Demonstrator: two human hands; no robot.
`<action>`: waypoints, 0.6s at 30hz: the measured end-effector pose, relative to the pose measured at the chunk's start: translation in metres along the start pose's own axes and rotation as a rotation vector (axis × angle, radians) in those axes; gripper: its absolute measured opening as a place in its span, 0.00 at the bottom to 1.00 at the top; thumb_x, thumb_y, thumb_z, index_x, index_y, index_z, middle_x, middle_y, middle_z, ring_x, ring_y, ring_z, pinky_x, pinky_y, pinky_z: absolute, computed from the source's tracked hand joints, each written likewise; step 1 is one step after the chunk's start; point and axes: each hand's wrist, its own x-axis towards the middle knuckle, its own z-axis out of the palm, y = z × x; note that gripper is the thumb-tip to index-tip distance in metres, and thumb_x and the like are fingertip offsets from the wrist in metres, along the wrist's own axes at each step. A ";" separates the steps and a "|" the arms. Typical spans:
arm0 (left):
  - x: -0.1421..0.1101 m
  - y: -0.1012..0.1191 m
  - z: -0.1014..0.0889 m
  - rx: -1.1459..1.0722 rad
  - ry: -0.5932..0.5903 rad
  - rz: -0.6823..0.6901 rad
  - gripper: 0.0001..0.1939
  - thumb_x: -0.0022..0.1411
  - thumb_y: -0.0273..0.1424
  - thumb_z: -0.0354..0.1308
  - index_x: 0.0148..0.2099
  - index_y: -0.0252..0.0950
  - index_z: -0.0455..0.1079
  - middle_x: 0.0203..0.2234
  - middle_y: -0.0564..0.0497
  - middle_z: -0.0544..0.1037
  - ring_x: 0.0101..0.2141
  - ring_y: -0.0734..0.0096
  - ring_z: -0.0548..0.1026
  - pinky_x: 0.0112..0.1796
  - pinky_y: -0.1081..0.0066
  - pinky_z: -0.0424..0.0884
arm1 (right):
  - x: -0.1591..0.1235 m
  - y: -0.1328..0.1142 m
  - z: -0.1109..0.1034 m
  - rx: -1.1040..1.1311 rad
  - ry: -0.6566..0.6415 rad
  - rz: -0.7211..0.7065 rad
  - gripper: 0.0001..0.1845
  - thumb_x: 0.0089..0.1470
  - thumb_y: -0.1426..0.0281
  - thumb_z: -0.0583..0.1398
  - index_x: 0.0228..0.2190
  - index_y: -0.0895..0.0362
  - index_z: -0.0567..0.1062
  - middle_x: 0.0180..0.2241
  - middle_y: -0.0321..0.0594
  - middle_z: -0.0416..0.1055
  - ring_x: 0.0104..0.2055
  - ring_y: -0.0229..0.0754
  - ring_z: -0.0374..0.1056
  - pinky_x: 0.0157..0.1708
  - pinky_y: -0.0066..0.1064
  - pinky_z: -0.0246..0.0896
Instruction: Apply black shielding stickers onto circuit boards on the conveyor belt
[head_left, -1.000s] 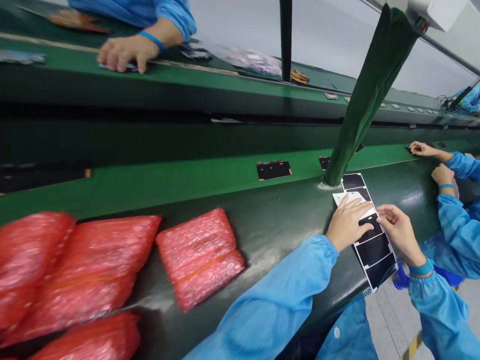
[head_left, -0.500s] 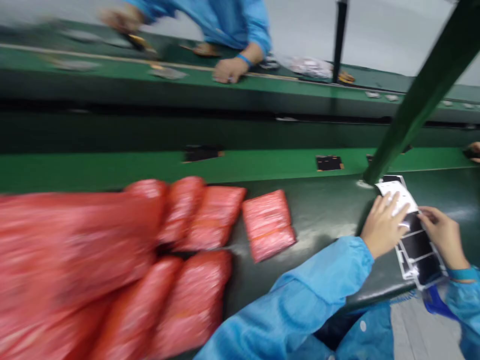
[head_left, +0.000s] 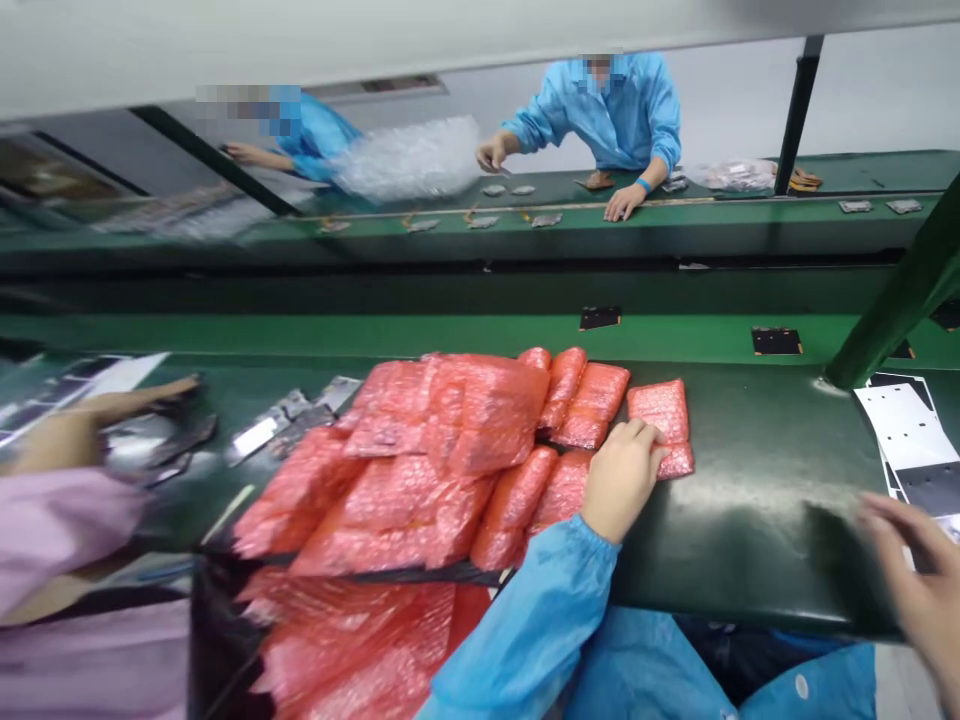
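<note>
My left hand (head_left: 621, 478) lies on the near edge of a small red bubble-wrap packet (head_left: 666, 412) at the right end of a pile of red packets (head_left: 450, 450). Its fingers are curled over the packet's left edge. My right hand (head_left: 916, 580) hovers at the lower right, motion-blurred, fingers spread and holding nothing. It is just in front of a white backing sheet with black labels (head_left: 909, 435) that lies on the dark green bench (head_left: 750, 530).
A green post (head_left: 896, 305) rises from the bench at the right. Black parts (head_left: 776, 341) ride the green conveyor (head_left: 450, 335). A pink-sleeved arm (head_left: 67, 500) works at the left among loose parts. Two people in blue coats (head_left: 611, 110) work across the line.
The view has swung left. My left hand left the label sheet and moved left onto the red packet. My right hand came off the sheet and drew back toward me.
</note>
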 end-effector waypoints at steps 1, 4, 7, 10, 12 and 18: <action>-0.001 0.001 0.001 -0.005 -0.004 0.015 0.03 0.68 0.25 0.62 0.41 0.38 0.74 0.40 0.47 0.79 0.45 0.57 0.76 0.49 0.59 0.74 | -0.003 -0.015 0.029 0.102 -0.107 0.023 0.16 0.62 0.54 0.62 0.46 0.46 0.83 0.41 0.45 0.84 0.42 0.56 0.81 0.42 0.46 0.76; -0.003 0.002 0.003 -0.001 0.002 0.048 0.04 0.66 0.24 0.65 0.40 0.38 0.74 0.38 0.49 0.79 0.42 0.60 0.77 0.47 0.62 0.74 | 0.010 -0.049 0.114 0.323 -0.405 0.067 0.22 0.64 0.60 0.58 0.57 0.50 0.77 0.47 0.46 0.84 0.45 0.50 0.82 0.46 0.42 0.77; -0.006 -0.007 0.002 -0.006 0.026 0.064 0.06 0.65 0.23 0.66 0.38 0.37 0.73 0.36 0.50 0.79 0.40 0.61 0.78 0.44 0.63 0.75 | 0.041 -0.075 0.178 0.341 -0.569 0.089 0.29 0.60 0.65 0.60 0.62 0.52 0.72 0.48 0.46 0.84 0.43 0.49 0.82 0.46 0.39 0.76; -0.010 -0.017 0.002 -0.033 0.051 0.080 0.08 0.63 0.22 0.67 0.38 0.37 0.73 0.36 0.50 0.79 0.40 0.62 0.79 0.44 0.63 0.76 | 0.068 -0.093 0.215 0.303 -0.565 0.066 0.33 0.55 0.63 0.66 0.62 0.53 0.72 0.41 0.45 0.85 0.43 0.53 0.82 0.45 0.40 0.73; -0.013 -0.021 0.004 -0.053 0.065 0.088 0.08 0.62 0.22 0.68 0.40 0.38 0.74 0.38 0.50 0.79 0.42 0.62 0.79 0.46 0.63 0.76 | 0.079 -0.100 0.227 0.268 -0.564 0.042 0.37 0.49 0.62 0.71 0.60 0.53 0.72 0.38 0.43 0.84 0.43 0.55 0.81 0.44 0.40 0.71; -0.011 -0.016 0.008 -0.061 0.085 0.073 0.05 0.64 0.25 0.69 0.40 0.38 0.77 0.42 0.49 0.78 0.44 0.62 0.78 0.50 0.62 0.76 | 0.086 -0.092 0.231 0.285 -0.584 -0.029 0.16 0.49 0.65 0.69 0.41 0.49 0.75 0.35 0.37 0.82 0.37 0.49 0.78 0.38 0.34 0.66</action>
